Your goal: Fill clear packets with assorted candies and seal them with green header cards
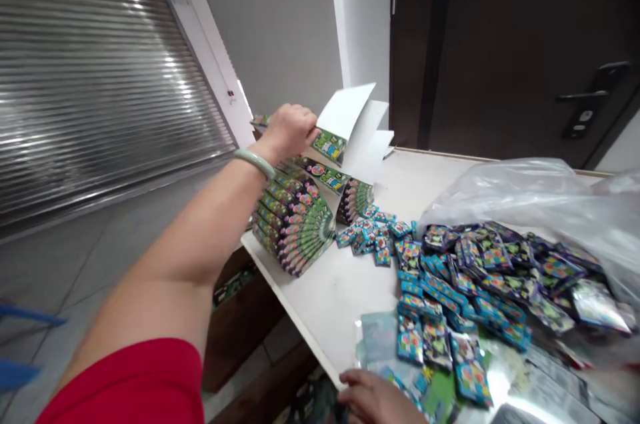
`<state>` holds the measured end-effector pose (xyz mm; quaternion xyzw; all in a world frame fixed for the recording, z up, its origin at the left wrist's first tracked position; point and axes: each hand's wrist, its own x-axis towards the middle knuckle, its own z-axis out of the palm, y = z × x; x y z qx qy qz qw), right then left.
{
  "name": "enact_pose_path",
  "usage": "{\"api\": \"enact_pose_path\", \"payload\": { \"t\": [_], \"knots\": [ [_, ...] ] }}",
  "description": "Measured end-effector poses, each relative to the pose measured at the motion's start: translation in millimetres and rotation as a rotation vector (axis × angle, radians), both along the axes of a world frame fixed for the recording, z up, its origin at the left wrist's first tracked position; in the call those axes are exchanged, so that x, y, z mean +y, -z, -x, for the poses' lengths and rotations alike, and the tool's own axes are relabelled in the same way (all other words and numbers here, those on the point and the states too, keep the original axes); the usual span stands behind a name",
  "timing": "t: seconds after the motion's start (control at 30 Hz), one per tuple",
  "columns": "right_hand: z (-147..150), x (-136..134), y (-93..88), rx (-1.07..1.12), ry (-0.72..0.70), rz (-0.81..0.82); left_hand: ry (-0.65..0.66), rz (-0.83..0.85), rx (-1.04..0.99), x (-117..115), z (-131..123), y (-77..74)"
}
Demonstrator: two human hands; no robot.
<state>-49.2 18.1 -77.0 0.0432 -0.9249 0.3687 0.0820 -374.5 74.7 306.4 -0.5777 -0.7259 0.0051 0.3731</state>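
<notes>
Cards (pixel 300 224) fan out at the tabletop's (pixel 325 291) left corner, our left hand (pixel 293 127) grasping at least one above them. Much looks left: packets (pixel 430 291) lie loose; our right hand's (pixel 377 401) grip, by the near edge, we cannot tell.

The bottom edge cuts off the right hand (pixel 381 401) (whether it grips anything is hard to tell).

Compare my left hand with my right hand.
Your left hand grips a printed card; your right hand is at the white table edge, its hold unclear. The left hand is farther out, with a bangle at its wrist; the right hand is cut off by the frame, wrist unseen. Both are ungloved.
</notes>
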Motion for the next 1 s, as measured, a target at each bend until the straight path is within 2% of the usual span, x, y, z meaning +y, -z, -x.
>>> {"api": "enact_pose_path", "payload": {
  "t": [0.13,0.2,0.3,0.37,0.4,0.5,0.6,0.7,0.8,0.87,1.0],
  "knots": [
    [-16.3,-15.8,-46.4,0.003,-0.074,0.069,0.010,0.004,0.203,-35.4,-24.2,-8.1],
    [-24.1,-17.9,-62.1,0.000,-0.083,0.099,0.032,-0.019,0.254,-60.6,-39.7,-12.3],
    [-38.0,-12.6,-71.0,-0.013,-0.083,0.127,0.161,-0.175,0.315,-109.2,-78.1,-7.6],
    [-47.8,-6.5,-70.4,-0.018,-0.057,0.147,0.302,-0.276,0.354,-144.6,-115.5,8.1],
    [-52.4,-3.5,-69.2,-0.017,-0.041,0.158,0.398,-0.305,0.368,-161.3,-136.5,20.1],
    [-64.6,2.3,-65.4,-0.015,-0.007,0.181,0.456,-0.197,0.165,-198.8,-197.0,70.7],
    [-74.4,2.0,-64.6,-0.027,0.010,0.175,0.496,-0.076,-0.059,-210.8,-232.1,134.7],
    [-83.2,-4.1,-68.6,-0.059,-0.013,0.139,0.343,-0.034,-0.241,-203.2,-237.2,198.5],
    [-90.8,-13.5,-75.2,-0.139,-0.101,0.042,0.067,0.049,-0.395,-186.3,-234.8,250.6],
    [-94.3,-20.4,-78.6,-0.205,-0.152,-0.033,-0.075,0.140,-0.498,-172.4,-237.4,277.0],
    [-97.7,-32.7,-80.9,-0.264,-0.198,-0.109,-0.127,0.236,-0.613,-140.0,-244.2,314.6]
  ]
}}
